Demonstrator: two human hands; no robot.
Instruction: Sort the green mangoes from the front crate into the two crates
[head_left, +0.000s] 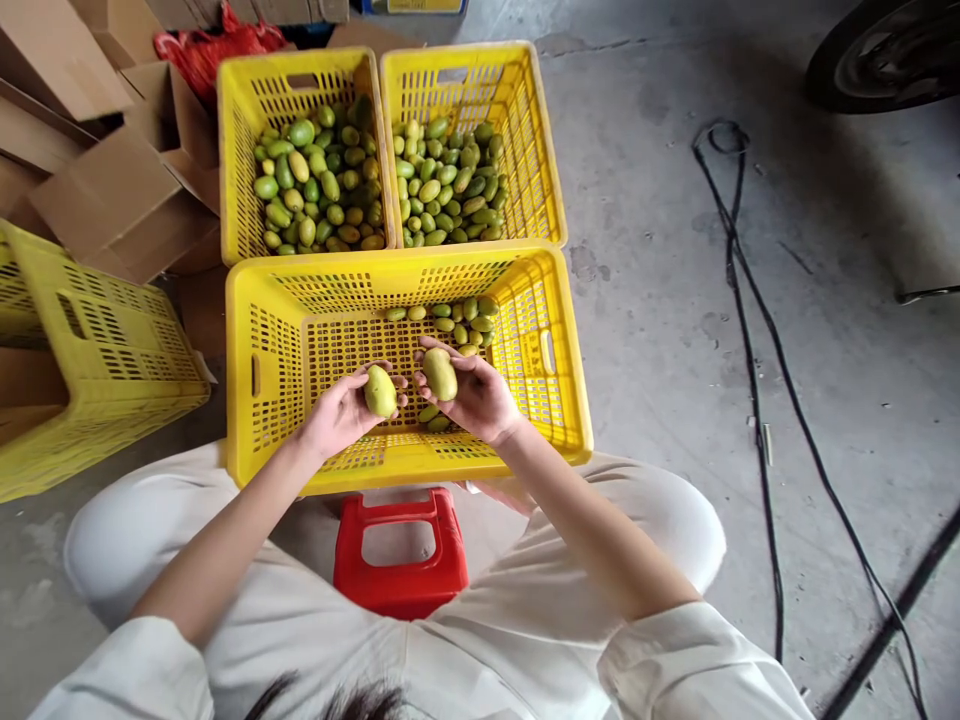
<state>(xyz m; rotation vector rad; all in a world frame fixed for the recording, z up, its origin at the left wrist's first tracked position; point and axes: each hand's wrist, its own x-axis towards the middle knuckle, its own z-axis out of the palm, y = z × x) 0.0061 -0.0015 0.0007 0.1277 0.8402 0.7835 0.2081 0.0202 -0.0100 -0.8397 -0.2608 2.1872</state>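
Note:
My left hand (346, 411) is cupped, palm up, around an oval yellow-green fruit (381, 391). A second oval fruit (439, 374), slightly larger and just as smooth, rests in the curled fingers of my right hand (481, 396). Both hands hover close together over a yellow slatted crate (259, 300), and the two fruits are a short gap apart. Inside that crate, a loose group of green fruits (461, 322) lies at the back right. A few more fruits (435, 418) show partly beneath my right hand.
Behind stand two yellow crates of similar fruit, one at left (244, 150) and one at right (536, 180). Cardboard boxes (120, 200) and another yellow crate (112, 350) are on the left. A red stool (401, 580) sits between my legs. Black cable (750, 330) crosses the floor.

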